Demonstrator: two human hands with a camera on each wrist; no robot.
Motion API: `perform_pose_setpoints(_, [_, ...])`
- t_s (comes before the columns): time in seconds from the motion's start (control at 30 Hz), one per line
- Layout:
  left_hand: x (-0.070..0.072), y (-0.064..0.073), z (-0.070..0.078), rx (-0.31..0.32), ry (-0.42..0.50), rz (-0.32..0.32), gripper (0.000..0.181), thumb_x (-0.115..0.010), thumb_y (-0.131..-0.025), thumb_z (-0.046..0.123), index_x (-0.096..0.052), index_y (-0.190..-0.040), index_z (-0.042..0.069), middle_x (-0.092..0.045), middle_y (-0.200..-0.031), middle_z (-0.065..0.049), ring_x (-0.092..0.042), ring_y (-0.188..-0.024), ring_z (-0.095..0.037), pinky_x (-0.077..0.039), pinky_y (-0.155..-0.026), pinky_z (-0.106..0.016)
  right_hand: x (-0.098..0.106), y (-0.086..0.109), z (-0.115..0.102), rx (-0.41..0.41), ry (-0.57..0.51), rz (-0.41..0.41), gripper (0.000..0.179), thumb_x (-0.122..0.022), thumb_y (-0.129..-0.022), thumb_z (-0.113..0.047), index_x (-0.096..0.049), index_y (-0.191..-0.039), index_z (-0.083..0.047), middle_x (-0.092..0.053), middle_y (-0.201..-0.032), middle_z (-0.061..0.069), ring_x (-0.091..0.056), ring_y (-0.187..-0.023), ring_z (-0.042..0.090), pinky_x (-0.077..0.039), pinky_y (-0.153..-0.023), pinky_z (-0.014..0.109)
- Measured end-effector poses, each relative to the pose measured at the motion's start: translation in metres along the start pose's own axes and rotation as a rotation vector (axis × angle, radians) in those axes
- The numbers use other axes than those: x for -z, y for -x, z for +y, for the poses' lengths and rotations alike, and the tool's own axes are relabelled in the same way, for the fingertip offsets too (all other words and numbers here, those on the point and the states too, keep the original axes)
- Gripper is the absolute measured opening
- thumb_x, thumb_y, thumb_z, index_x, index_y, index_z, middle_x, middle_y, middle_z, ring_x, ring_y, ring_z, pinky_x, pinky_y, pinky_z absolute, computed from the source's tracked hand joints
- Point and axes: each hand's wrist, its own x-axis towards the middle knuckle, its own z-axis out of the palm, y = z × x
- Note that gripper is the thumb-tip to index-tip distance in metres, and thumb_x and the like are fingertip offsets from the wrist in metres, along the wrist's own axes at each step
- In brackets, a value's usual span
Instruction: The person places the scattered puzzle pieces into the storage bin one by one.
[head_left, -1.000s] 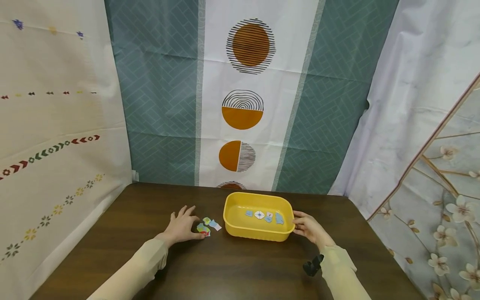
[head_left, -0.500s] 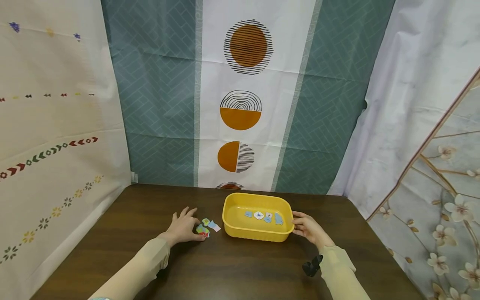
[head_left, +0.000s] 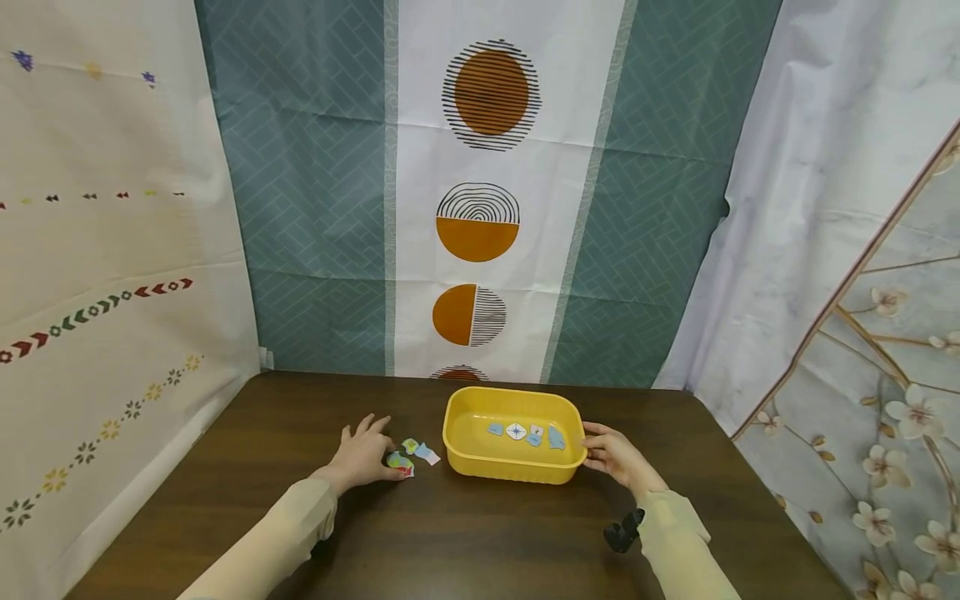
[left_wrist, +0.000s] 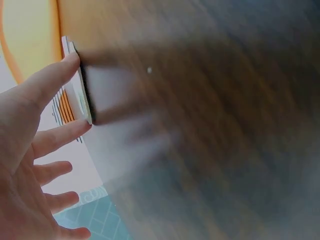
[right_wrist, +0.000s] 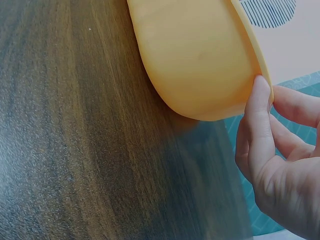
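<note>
Left hand (head_left: 363, 456): thumb and index finger pinch opposite ends of a flat multicoloured piece (head_left: 401, 462); the other three fingers are spaced apart. The piece sits directly between these two fingertips, in the far half of the table (head_left: 465, 542); its contact with the surface cannot be determined. Just beyond the grip lie a green piece (head_left: 410, 446) and a pale blue-and-white piece (head_left: 427, 453). Right of these stands a yellow tray (head_left: 513, 468), near the table's far edge, containing several small pieces, including a compass-marked piece (head_left: 515, 431). Right hand (head_left: 618, 458): digits pinch the tray's right-end rim from both sides.
</note>
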Motion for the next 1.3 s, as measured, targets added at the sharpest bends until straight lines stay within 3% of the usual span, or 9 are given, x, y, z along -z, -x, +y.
perform_pose_setpoints(0.37, [0.014, 0.005, -0.005, 0.007, -0.004, 0.006, 0.036, -0.086, -0.067, 0.046, -0.076, -0.077, 0.014, -0.046, -0.145, -0.025, -0.030, -0.138, -0.054, -0.023, -0.098, -0.081, -0.001, 0.003, -0.002, 0.007, -0.002, -0.012, 0.059, -0.051, -0.097, -0.004, -0.025, -0.149, 0.009, -0.063, -0.104, 0.008, -0.061, -0.077, 0.011, -0.055, -0.070, 0.022])
perform_pose_setpoints(0.83, [0.027, -0.001, -0.007, 0.003, -0.029, 0.069, 0.037, -0.086, -0.067, 0.047, -0.077, -0.080, 0.014, -0.044, -0.146, -0.025, -0.029, -0.138, -0.054, -0.022, -0.098, -0.081, 0.000, 0.001, 0.000, 0.002, 0.003, -0.012, 0.059, -0.051, -0.097, -0.004, -0.026, -0.150, 0.008, -0.064, -0.105, 0.008, -0.063, -0.079, 0.011, -0.054, -0.071, 0.022])
perform_pose_setpoints(1.1, [0.040, -0.017, 0.009, -0.006, -0.031, 0.160, 0.040, -0.086, -0.069, 0.045, -0.077, -0.085, 0.011, -0.043, -0.148, -0.024, -0.027, -0.140, -0.052, -0.020, -0.100, -0.080, -0.002, 0.002, -0.003, -0.008, -0.015, -0.011, 0.060, -0.050, -0.097, -0.003, -0.024, -0.150, 0.008, -0.063, -0.102, 0.008, -0.062, -0.077, 0.011, -0.056, -0.070, 0.022])
perform_pose_setpoints(1.3, [0.047, -0.034, 0.036, 0.007, -0.014, 0.194, 0.049, -0.083, -0.072, 0.049, -0.077, -0.097, 0.007, -0.040, -0.151, -0.023, -0.024, -0.143, -0.049, -0.018, -0.104, -0.078, -0.004, 0.004, -0.005, -0.013, -0.021, -0.006, 0.059, -0.050, -0.097, -0.003, -0.025, -0.150, 0.008, -0.063, -0.101, 0.008, -0.062, -0.077, 0.012, -0.056, -0.069, 0.022])
